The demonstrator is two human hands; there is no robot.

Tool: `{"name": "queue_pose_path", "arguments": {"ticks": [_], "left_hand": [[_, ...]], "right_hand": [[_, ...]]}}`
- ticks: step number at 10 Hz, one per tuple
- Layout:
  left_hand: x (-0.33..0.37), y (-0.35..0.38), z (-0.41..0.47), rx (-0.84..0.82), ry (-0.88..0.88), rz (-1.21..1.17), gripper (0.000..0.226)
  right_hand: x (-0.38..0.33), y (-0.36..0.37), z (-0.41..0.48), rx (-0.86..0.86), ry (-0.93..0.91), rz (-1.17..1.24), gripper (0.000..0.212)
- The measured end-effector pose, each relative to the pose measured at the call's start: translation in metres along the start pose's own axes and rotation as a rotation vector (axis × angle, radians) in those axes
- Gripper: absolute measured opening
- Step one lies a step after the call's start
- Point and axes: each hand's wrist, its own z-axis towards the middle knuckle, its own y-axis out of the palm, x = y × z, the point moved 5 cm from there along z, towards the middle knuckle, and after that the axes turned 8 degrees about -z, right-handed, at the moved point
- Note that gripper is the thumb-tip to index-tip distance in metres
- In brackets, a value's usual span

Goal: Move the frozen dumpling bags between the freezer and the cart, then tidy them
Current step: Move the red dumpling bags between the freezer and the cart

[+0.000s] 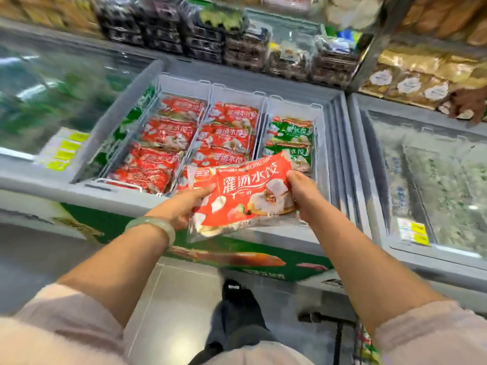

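Note:
I hold one red frozen dumpling bag [245, 196] with both hands over the front edge of the open chest freezer [126, 193]. My left hand [184, 206] grips the bag's left side, with a pale green bangle on that wrist. My right hand [303, 196] grips its right side. Inside the freezer, wire baskets hold several more red dumpling bags [168, 135] in two columns and green dumpling bags [290, 138] in the right column. A corner of the cart [340, 327] shows at the bottom right, by my right forearm.
A second freezer [421, 185] with a closed glass lid stands to the right; another person's hand [469, 104] rests on its far edge. Shelves of packaged goods [237, 43] run behind. A closed glass lid [52, 96] covers the freezer on the left. My feet stand on the tiled floor below.

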Motion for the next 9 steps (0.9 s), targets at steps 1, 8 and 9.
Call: {"name": "queue_pose_path", "arguments": {"ticks": [1, 8, 9], "left_hand": [[0.032, -0.033, 0.025, 0.119, -0.011, 0.067, 0.02], [0.204, -0.181, 0.147, 0.202, -0.164, 0.258, 0.02], [0.238, -0.203, 0.18, 0.204, -0.193, 0.406, 0.032]], "right_hand": [[-0.027, 0.032, 0.047, 0.002, -0.068, -0.296, 0.033], [-0.118, 0.223, 0.209, -0.116, 0.064, -0.792, 0.038], [-0.122, 0.253, 0.232, -0.105, 0.13, -0.799, 0.035]]}}
